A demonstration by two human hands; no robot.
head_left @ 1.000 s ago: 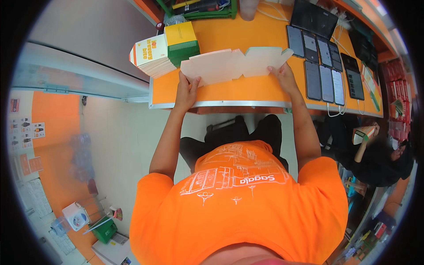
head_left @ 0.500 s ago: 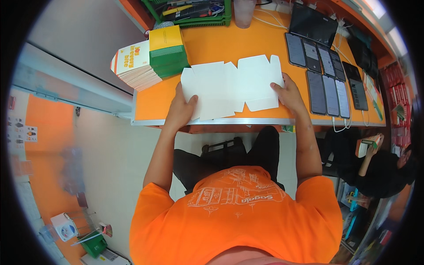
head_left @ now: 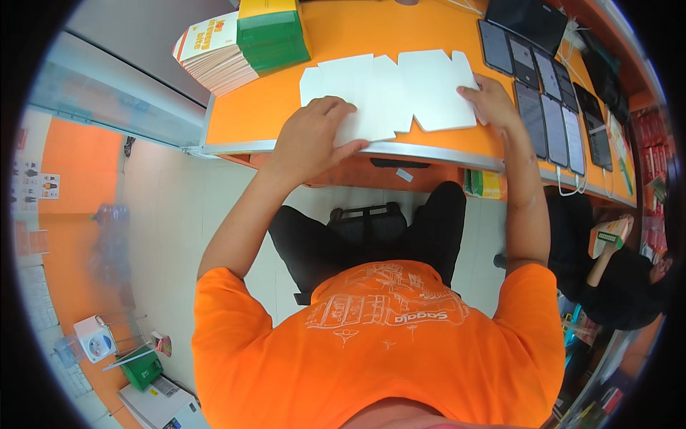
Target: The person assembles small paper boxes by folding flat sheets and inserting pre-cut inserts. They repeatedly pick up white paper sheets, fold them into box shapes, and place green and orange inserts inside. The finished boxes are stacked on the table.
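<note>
Head view, right grip [head_left: 494,104] pinching white cardboard [head_left: 421,89], left grip [head_left: 311,137] hiding its near-left corner, left hold unclear

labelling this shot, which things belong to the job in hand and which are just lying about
Job in hand:
white card blank, touched by left hand and right hand
probably the printed card stack

Lying about, it seems:
phones
dark propped screen
green container

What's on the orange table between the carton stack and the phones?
In the head view, a white cut-out sheet lies between the carton stack and the phones, with the right hand at its right edge.
</note>
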